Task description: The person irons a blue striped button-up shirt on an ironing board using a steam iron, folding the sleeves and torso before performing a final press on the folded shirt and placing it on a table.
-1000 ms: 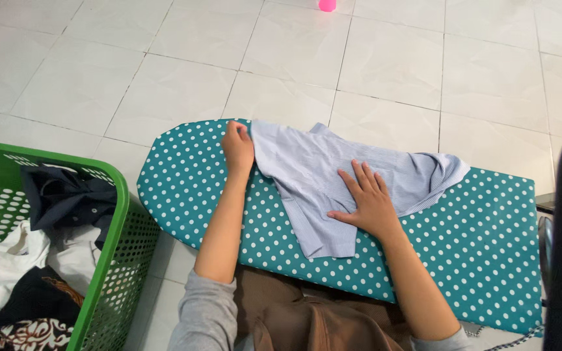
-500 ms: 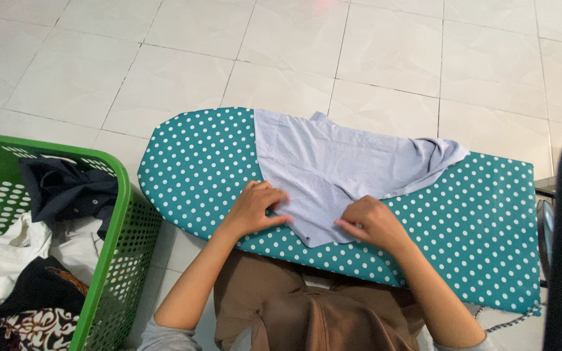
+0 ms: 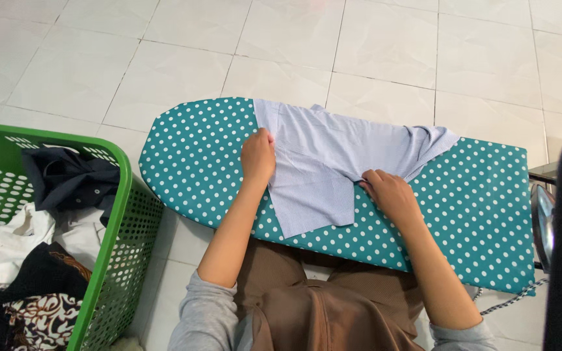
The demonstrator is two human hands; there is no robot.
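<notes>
From the head camera I see the pale blue striped shirt (image 3: 323, 162) lying across the teal ironing board (image 3: 216, 162), its long axis running along the board from the rounded nose toward the square end, with one sleeve or panel hanging toward me over the near edge. My left hand (image 3: 257, 156) sits on the shirt's edge nearest the board's nose, fingers curled and pressed together, bunching the cloth there. My right hand (image 3: 390, 193) rests at the shirt's near hem, toward the board's middle, fingers tucked in and pinching the fabric edge. The cloth lies between my two hands, so both are touching it; the loose crumpled end (image 3: 434, 144) extends beyond my right hand toward the board's square end.

The shirt looks thin, soft and finely striped, still creased. The board cover is padded cloth with white dots. Off the board's nose stands a green perforated plastic laundry basket (image 3: 115, 247) heaped with dark and white garments. An iron's metal sole (image 3: 542, 224) shows by the board's square end. The floor is glossy white tile (image 3: 164, 58).
</notes>
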